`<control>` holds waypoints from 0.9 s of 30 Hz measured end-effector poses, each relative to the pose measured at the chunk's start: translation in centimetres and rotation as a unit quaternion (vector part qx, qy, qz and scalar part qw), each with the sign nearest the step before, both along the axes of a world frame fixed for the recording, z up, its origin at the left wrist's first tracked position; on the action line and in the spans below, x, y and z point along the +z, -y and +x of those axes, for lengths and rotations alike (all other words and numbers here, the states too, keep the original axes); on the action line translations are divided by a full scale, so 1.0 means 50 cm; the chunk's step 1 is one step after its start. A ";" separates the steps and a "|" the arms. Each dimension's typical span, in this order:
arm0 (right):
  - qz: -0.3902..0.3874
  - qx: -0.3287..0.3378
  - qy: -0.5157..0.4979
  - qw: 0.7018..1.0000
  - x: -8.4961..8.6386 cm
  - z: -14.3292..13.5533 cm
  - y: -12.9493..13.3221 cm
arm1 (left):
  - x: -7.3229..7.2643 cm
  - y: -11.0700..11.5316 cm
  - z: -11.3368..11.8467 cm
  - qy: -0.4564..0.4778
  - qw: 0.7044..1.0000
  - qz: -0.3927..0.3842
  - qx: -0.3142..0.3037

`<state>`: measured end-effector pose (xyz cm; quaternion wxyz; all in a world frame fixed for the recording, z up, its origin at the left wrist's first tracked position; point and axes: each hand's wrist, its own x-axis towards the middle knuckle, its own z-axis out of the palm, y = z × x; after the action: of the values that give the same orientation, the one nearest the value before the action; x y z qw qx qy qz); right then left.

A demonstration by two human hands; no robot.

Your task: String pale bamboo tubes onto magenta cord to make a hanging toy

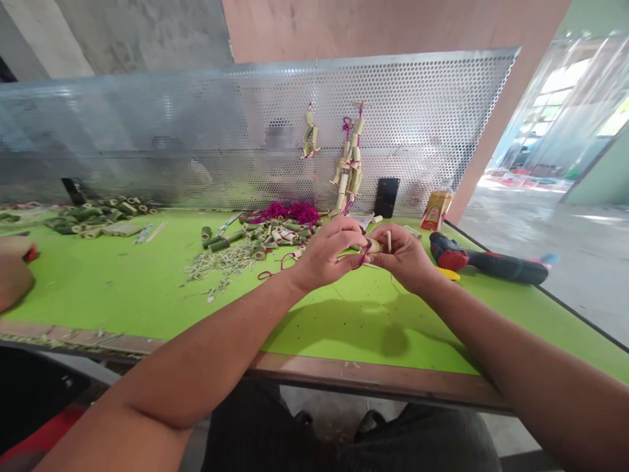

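Over the green table (324,321), my left hand (330,254) and my right hand (403,257) meet. The right fingers are closed on a short bamboo piece (376,246), with a thin pale stick (389,241) upright beside it. Purple cord (364,254) crosses the piece at my left fingertips, which pinch it. A loop of the cord (265,275) trails onto the table to the left. Behind my hands is a pile of cut bamboo tubes (236,237) with a bundle of purple cord (295,212).
A cordless drill (506,265), a bottle (436,208) and a phone (387,196) are at the right and back. Bamboo figures (354,154) hang on the perforated metal panel (236,131). Shavings (221,262) lie left of centre. Another person's arm (12,275) is at the far left.
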<state>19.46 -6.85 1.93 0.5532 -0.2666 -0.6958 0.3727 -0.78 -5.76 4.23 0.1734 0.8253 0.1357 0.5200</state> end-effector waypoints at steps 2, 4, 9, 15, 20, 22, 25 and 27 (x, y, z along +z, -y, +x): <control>0.007 -0.009 0.007 1.000 -0.001 -0.001 0.001 | 0.003 0.002 -0.001 -0.017 1.000 0.010 0.001; 0.006 -0.007 0.008 1.000 0.000 -0.003 0.004 | 0.004 0.004 0.001 -0.024 0.999 0.021 -0.007; 0.006 0.004 0.019 1.000 0.004 0.000 0.009 | 0.000 0.007 0.008 0.009 1.000 0.017 -0.023; 0.001 0.001 0.018 1.000 0.001 0.005 0.009 | -0.001 0.005 0.008 -0.016 0.999 0.004 -0.032; -0.007 -0.011 0.017 1.000 0.000 0.002 0.012 | 0.004 -0.007 -0.002 -0.110 0.990 0.083 -0.010; -0.013 -0.010 0.016 1.000 0.003 0.000 0.013 | 0.004 -0.010 -0.004 -0.129 0.987 0.091 -0.008; -0.024 -0.008 0.007 1.000 0.007 -0.003 0.013 | 0.001 -0.009 -0.002 -0.112 0.989 0.097 -0.015; -0.034 -0.005 -0.006 0.999 0.008 -0.005 0.012 | -0.005 -0.007 0.002 -0.090 0.991 0.101 -0.010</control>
<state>19.21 -7.46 2.31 0.5500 -0.2865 -0.6778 0.3951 -0.65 -5.40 3.98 0.0810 0.8835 0.0893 0.4527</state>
